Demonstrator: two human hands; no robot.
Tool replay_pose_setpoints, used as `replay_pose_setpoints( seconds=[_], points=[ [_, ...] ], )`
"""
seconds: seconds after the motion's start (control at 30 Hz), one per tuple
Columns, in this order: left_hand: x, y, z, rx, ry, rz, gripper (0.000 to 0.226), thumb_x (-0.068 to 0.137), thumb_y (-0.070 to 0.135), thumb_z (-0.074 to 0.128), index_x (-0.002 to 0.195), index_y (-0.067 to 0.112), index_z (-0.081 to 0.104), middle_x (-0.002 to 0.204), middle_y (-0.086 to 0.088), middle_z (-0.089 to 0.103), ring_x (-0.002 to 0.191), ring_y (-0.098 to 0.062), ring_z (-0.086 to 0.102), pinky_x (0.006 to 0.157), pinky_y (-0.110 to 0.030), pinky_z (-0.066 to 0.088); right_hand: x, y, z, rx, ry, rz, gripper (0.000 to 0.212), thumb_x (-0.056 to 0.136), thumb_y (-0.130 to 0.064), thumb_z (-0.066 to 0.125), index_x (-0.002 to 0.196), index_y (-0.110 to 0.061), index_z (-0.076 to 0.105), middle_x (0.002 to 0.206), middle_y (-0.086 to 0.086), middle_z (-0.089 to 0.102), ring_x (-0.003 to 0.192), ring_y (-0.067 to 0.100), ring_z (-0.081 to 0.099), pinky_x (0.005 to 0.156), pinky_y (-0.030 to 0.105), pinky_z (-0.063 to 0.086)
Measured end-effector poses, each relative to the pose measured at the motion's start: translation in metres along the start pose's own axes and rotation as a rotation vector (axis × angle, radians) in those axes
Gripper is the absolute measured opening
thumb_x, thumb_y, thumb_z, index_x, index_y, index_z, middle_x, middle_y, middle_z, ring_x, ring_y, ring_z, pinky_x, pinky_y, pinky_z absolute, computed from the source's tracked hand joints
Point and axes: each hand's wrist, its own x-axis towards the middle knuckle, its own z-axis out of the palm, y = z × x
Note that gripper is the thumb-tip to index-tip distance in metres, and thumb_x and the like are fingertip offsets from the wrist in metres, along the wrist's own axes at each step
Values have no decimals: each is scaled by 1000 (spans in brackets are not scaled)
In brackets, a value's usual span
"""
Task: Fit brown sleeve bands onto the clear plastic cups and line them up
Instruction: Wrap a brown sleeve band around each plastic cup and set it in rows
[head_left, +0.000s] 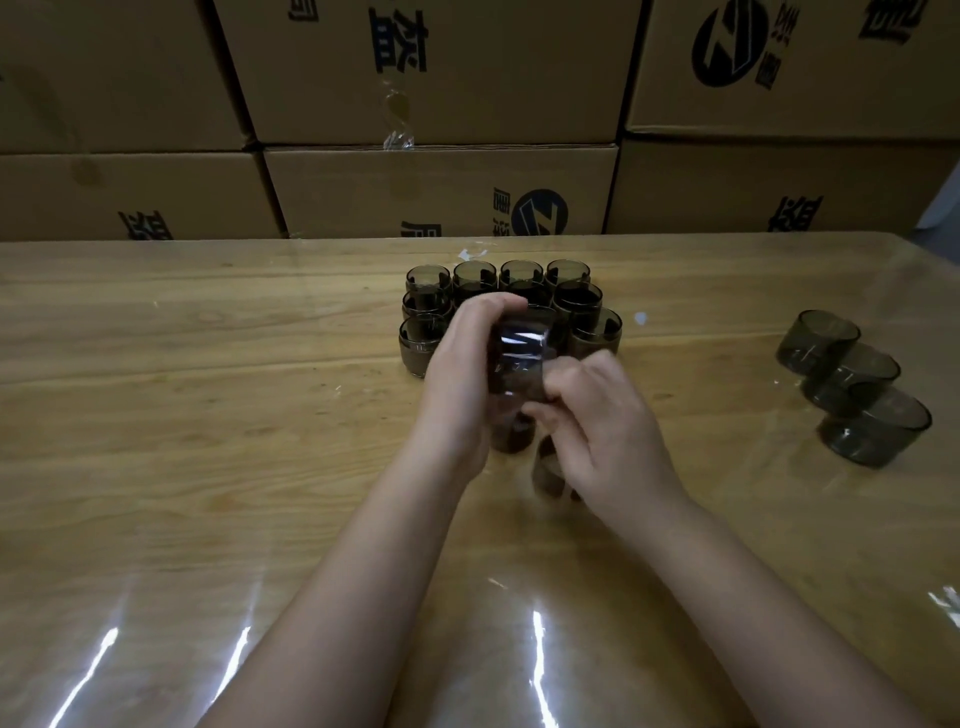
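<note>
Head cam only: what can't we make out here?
- Held cup: left hand and right hand cover its sides; band on or not, cannot tell.
- Brown pieces below the hands: blurred, partly behind the right hand.
- Cup rows: middle hidden by the hands; count unclear.
- Box print: cut by the top edge.

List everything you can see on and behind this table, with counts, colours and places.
Cardboard boxes: six, brown with dark print, stacked behind the table.
Table: one, light wood under a glossy clear sheet.
Banded cups: at least ten, smoky clear with brown bands, rows at centre, partly hidden.
Bare cups: three, smoky clear, overlapping in a tilted line at right.
Held cup: one, smoky clear, between both hands.
Brown bands: count unclear, blurred, under the hands.
Left hand: grips the held cup.
Right hand: fingers curled at its lower end.
</note>
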Motion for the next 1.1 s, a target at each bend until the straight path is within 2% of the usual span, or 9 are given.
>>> replay_pose_setpoints(
  seconds=[0.13,0.27,0.4,0.5,0.63,0.7,0.83,0.97,1.1],
  points=[
    [12,11,-5,-89,-63,-245,29,92,41,52,93,16,67,75,-3,69,63,-15,65,49,-27,51,13,14,-8,-118,-31,-142,13,87,-20,60,88,-7,61,98,7,65,89,24,50,85,34,42],
    [14,7,8,-220,-55,-266,30,93,38,49,93,11,64,69,-4,66,60,-17,66,51,-27,52,24,3,11,81,264,-50,26,83,-20,60,102,-12,44,116,10,47,114,20,45,101,26,35],
    [16,7,14,-181,-38,-177,32,91,34,48,90,10,69,77,-10,68,71,-18,67,61,-28,52,40,-4,23,8,425,-25,32,82,-21,56,112,-13,51,125,7,45,116,27,45,105,24,29],
    [16,7,13,187,59,133,22,86,29,47,82,18,66,76,8,66,72,-4,62,64,-22,49,47,-8,27,110,364,55,30,86,-18,49,109,-3,63,122,12,55,117,28,52,105,26,34],
    [13,-6,20,323,152,390,13,88,31,46,85,33,59,81,22,64,79,6,58,66,-11,45,53,-16,26,607,358,470,18,89,-22,48,91,-23,66,95,-4,68,96,13,64,83,38,53],
    [11,-15,20,406,152,543,11,88,37,46,90,39,57,95,14,64,94,0,59,77,-11,43,56,-13,22,833,313,744,22,86,-26,49,74,-30,67,78,-9,68,80,9,66,64,33,54],
    [13,-28,10,647,98,830,22,90,29,46,103,21,61,104,5,57,98,-9,56,81,-22,45,59,-5,5,1192,104,1143,36,87,-34,53,57,-22,69,65,-2,67,63,12,66,62,31,50],
    [11,-24,12,494,66,847,17,90,25,44,100,26,58,101,-2,58,96,-16,57,83,-26,44,61,-12,6,1082,101,1018,28,86,-33,51,69,-22,69,70,-3,68,67,11,68,57,29,51],
    [3,-10,26,143,139,584,13,87,29,48,93,25,58,91,5,64,85,-13,60,71,-27,49,62,-26,12,683,248,646,21,85,-33,47,92,-26,65,86,-13,68,86,6,64,75,31,54]
  ],
)
